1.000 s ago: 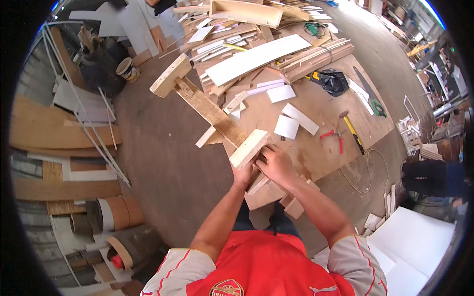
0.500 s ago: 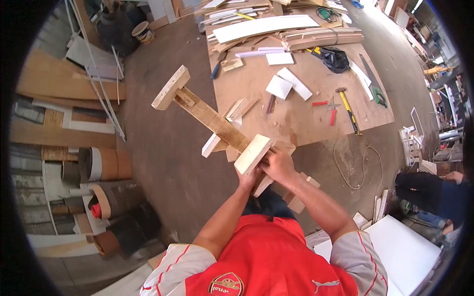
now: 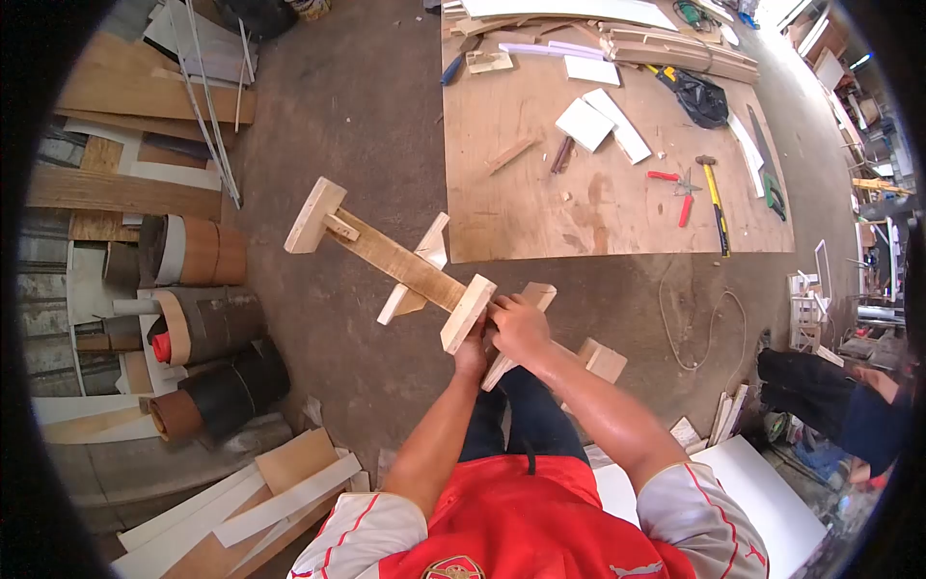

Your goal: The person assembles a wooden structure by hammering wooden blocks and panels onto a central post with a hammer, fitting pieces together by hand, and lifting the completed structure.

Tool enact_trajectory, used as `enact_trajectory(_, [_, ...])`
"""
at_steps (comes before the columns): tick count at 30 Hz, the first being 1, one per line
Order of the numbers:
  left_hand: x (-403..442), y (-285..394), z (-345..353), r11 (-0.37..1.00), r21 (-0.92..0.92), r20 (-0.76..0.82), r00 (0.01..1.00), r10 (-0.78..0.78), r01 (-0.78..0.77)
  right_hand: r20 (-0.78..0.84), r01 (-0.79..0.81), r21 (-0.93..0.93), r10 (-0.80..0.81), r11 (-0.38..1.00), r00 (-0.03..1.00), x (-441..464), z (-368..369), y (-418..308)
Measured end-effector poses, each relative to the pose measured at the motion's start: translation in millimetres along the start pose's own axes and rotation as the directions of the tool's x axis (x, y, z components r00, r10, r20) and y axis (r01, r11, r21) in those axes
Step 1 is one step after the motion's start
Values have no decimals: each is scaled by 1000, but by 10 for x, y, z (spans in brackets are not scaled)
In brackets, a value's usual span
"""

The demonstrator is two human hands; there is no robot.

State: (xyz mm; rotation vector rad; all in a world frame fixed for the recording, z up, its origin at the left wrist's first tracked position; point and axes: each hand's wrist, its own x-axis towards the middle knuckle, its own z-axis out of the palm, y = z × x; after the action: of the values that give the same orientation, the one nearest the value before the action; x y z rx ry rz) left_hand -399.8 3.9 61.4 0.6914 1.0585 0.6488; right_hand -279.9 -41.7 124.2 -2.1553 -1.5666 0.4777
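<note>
A wooden frame (image 3: pixel 400 265) is held out in front of me, tilted toward the upper left. It has a long brown board with pale crosspieces at its far end, middle and near end. My left hand (image 3: pixel 470 358) grips it from below, close to the near crosspiece (image 3: pixel 470 315); that block partly covers the fingers. On the right side of the same joint, my right hand (image 3: pixel 519 329) is closed with curled fingers against the wood. Another pale wooden piece (image 3: pixel 537 301) extends beyond my right hand.
A plywood sheet (image 3: pixel 502 212) carries a hammer (image 3: pixel 714 203), red-handled pliers (image 3: pixel 683 193), a handsaw (image 3: pixel 773 196), white offcuts (image 3: pixel 585 124) and stacked strips (image 3: pixel 685 53). Rolled sheets (image 3: pixel 198 249) lie at left. A person (image 3: pixel 805 386) is at the right edge, near a cord (image 3: pixel 666 328).
The view has shifted, so the plywood sits higher and further right. The frame has come away from the plywood's edge and hangs over the floor, with both hands still on it.
</note>
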Motion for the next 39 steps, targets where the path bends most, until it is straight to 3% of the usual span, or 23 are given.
enact_trajectory(8, [498,-219,37,972,-215,-9,995,97,-97,-12,15,-18,-15,1000,1000,383,247,208])
enact_trajectory(12, [597,-106,109,998,-63,-99,995,-20,14,-8,0,0,0,1000,1000,490,305,299])
enact_trajectory(15, [675,-130,55,995,-77,-82,994,-68,61,74,-91,-19,92,996,993,513,278,242])
enact_trajectory(19, [816,-250,-28,988,-141,-12,998,-67,65,47,-122,-60,125,991,991,560,347,251])
enact_trajectory(22, [824,-229,-68,971,-183,35,988,-153,156,14,-134,-102,136,986,991,591,367,189])
enact_trajectory(28, [826,-149,-98,944,-264,134,977,-167,198,-114,-148,-139,132,979,985,596,415,75])
enact_trajectory(39, [781,-1,29,953,-249,68,985,-158,170,-110,-140,-136,125,981,986,603,429,72])
